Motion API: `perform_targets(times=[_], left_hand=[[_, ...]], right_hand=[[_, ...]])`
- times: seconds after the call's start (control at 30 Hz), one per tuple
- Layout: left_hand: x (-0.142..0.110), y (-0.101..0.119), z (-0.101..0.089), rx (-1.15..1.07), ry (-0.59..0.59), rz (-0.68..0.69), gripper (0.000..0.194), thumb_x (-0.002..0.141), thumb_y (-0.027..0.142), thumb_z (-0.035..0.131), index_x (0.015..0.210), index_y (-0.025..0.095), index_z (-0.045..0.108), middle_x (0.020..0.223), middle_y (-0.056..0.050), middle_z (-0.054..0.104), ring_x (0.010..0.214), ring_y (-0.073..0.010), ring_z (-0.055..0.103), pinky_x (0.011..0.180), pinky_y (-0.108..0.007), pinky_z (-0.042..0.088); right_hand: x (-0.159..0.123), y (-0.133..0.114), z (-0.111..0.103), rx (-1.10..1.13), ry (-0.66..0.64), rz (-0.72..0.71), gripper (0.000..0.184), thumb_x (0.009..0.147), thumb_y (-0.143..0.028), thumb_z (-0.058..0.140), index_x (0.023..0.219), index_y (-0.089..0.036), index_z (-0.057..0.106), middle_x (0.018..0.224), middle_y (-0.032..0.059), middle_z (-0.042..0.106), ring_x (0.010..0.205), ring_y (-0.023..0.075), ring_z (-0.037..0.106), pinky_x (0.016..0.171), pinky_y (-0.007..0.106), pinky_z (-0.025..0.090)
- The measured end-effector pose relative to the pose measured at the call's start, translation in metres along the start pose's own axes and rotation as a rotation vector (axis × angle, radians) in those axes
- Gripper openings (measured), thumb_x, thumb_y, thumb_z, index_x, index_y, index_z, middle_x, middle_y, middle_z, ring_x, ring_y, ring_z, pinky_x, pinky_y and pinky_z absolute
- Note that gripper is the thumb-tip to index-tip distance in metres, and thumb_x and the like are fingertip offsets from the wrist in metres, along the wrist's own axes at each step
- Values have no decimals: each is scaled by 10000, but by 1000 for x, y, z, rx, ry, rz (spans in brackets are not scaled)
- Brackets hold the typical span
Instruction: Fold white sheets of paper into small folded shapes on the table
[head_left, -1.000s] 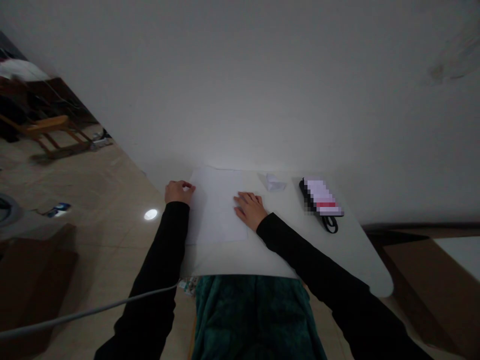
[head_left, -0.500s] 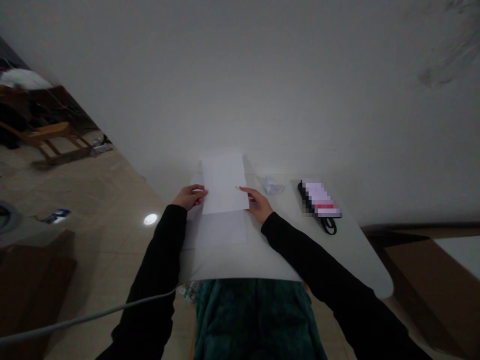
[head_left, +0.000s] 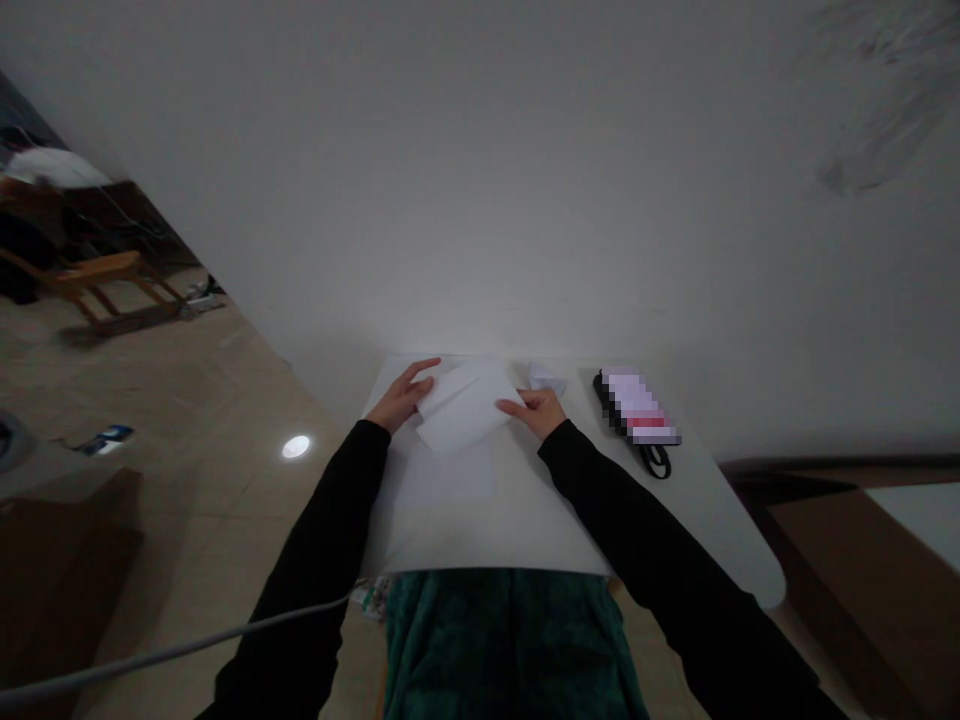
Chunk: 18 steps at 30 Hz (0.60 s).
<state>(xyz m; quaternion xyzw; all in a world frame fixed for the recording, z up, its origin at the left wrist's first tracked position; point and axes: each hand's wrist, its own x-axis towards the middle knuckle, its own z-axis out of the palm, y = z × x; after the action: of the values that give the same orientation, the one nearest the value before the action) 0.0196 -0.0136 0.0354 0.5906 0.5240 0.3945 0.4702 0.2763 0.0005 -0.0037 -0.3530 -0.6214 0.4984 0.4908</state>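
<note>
A white sheet of paper point(head_left: 469, 415) is held tilted and bent above the table, between my two hands. My left hand point(head_left: 401, 400) grips its left side, thumb on top and index finger stretched out along the far edge. At the right side, my right hand point(head_left: 538, 410) pinches the sheet between thumb and fingers. Beneath it, another white sheet point(head_left: 454, 475) lies flat on the white table point(head_left: 540, 520), partly covered. Just beyond my right hand sits a small folded or crumpled piece of white paper point(head_left: 546, 377).
A phone-like device point(head_left: 637, 405) with a blurred screen and black strap point(head_left: 657, 460) lies on the table's right. The wall point(head_left: 480, 200) rises behind the table. A grey cable point(head_left: 180, 645) crosses at lower left. Cardboard boxes point(head_left: 862, 560) stand at the right.
The held sheet has gone from nearly flat and upright in view to turned and bent, its far edge lowered toward me. My left hand has shifted right, its index finger now stretched out.
</note>
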Motion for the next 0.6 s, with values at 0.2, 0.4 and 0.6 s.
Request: perform_targets(times=[0.2,0.4,0.6], left_hand=[[-6,15,10,182,-149,138,515,705,581,637,972,143,682,972,-102,703,894,-238,646,753,-322,501],[-5,23,38,277,-149,237,511,618,397,782,1063,173,668,1040,-90,705,913,-249,661,778,-366,540],[7,17,67,12,34,254,458,664,401,766,1024,131,677,1019,-105,717,882,-236,675,816,-407,551]], right_hand=[[1,-10,-12,-231,-13,-68,365,648,-522,725,649,-157,725,599,0,643,526,118,526,495,246,392],[1,-33,-21,-380,65,-135,345,702,-514,692,660,-172,707,609,-7,626,560,124,529,540,255,405],[10,-32,-15,24,305,-125,705,596,-556,727,1191,-217,557,1020,73,687,791,169,653,674,303,527]])
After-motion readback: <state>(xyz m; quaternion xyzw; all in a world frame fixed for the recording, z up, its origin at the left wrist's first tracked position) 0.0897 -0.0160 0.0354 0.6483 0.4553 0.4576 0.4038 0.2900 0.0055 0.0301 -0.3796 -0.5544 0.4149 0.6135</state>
